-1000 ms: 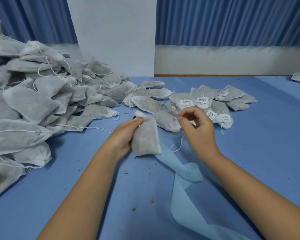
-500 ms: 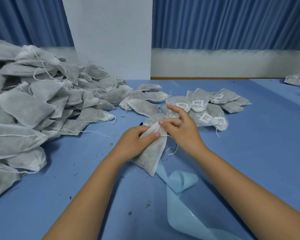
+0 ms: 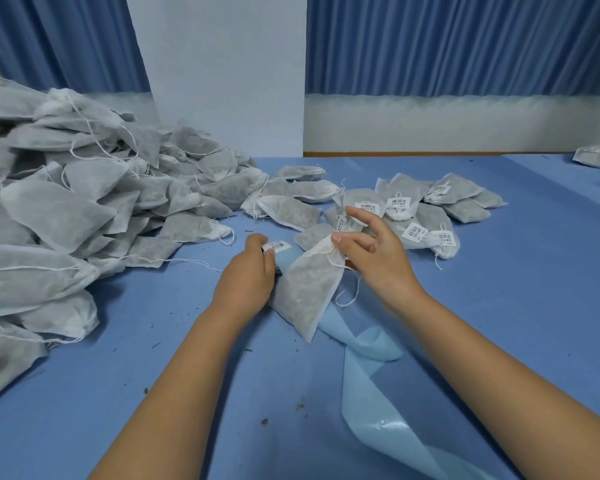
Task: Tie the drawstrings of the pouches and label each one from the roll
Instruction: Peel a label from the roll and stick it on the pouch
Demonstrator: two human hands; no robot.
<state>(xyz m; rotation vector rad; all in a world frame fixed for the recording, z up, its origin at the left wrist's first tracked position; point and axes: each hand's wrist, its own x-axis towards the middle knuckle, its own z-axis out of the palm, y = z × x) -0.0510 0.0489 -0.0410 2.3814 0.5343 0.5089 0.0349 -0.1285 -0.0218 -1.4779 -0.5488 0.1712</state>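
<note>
Pouch [image 3: 307, 289] | white mesh, neck cinched | right hand [image 3: 374, 261] pinching top

Big heap of pouches [image 3: 84, 216] fills left side of tabletop [image 3: 534, 289], running from left edge toward far middle. Labelled pouches [image 3: 423, 216] in small cluster right of heap, toward far edge. More pouches [image 3: 596, 155] at far right corner. One pouch [image 3: 307, 289] at middle, between left hand [image 3: 246, 282] and right hand [image 3: 371, 258]. Liner strip [image 3: 364, 386] runs from under that pouch to near edge. Label [image 3: 277, 245] at left hand's fingertips.
</note>
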